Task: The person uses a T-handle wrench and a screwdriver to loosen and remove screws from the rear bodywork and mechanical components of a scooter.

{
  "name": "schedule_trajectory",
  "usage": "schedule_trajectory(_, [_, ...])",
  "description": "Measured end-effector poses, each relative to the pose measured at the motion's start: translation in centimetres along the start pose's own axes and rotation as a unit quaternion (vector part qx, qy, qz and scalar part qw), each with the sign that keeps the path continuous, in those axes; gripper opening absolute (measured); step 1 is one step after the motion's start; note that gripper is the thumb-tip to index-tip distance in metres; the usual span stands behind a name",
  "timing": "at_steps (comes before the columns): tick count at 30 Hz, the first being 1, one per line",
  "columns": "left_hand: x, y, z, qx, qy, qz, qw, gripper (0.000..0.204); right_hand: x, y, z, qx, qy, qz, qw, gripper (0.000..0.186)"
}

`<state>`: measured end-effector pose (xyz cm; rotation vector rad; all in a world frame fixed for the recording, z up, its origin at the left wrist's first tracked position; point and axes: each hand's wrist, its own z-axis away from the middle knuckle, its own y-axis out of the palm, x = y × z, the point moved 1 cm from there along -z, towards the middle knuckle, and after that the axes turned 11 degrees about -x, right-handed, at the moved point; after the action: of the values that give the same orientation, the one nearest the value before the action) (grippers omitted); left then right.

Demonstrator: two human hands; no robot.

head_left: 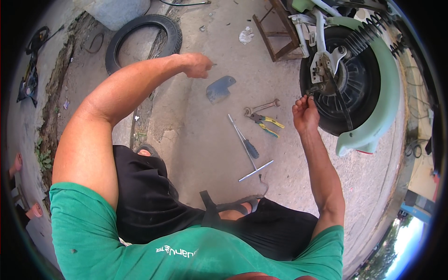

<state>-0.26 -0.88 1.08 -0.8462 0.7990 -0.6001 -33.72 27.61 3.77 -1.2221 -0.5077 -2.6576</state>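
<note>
My left hand point(198, 65) is closed above the concrete, between a loose tyre point(113, 43) and a dark blue flat plate point(219, 89). A tiny bit of something shows past its fingers, too small to name. My right hand point(306, 115) is palm up with curled fingers, pinched at the axle end of a scooter's wheel point(368, 77); what it grips I cannot make out. Between my arms lie a wrench point(262, 108), pliers with yellow handles point(266, 124), a screwdriver with a dark handle point(251, 148) and a T-handle wrench point(256, 171).
A pale green fender point(389, 100) curves round the wheel, below a coil spring shock absorber point(367, 33). A rusty metal stand point(282, 41) stands beside the wheel. Crumpled paper point(246, 35) lies on the ground. Another person's hand point(17, 162) shows at the far left.
</note>
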Motion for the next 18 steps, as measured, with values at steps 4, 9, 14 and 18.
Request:
schedule_trajectory(4, [-0.3, -0.2, -0.1, 0.001, -0.001, -0.007, 1.0, 0.051, -0.1, 0.7, 0.6, -0.041, -0.034, 0.04, 0.998, 0.032])
schedule_trajectory(9, [-4.0, -0.7, 1.1, -0.058, 0.077, 0.046, 0.994, 0.06, 0.5, 1.3, 1.1, -0.031, 0.007, 0.093, 0.995, 0.039])
schedule_trajectory(14, [-20.2, -4.9, 3.6, -0.058, 0.286, 0.165, 0.942, 0.062, 0.5, -0.5, -0.3, 0.064, 0.022, -0.02, 0.997, 0.031])
schedule_trajectory(18, [-23.0, -4.1, 4.2, 0.012, 0.297, 0.113, 0.948, 0.049, -0.2, -2.5, -2.2, 0.034, -0.019, -0.01, 0.999, 0.022])
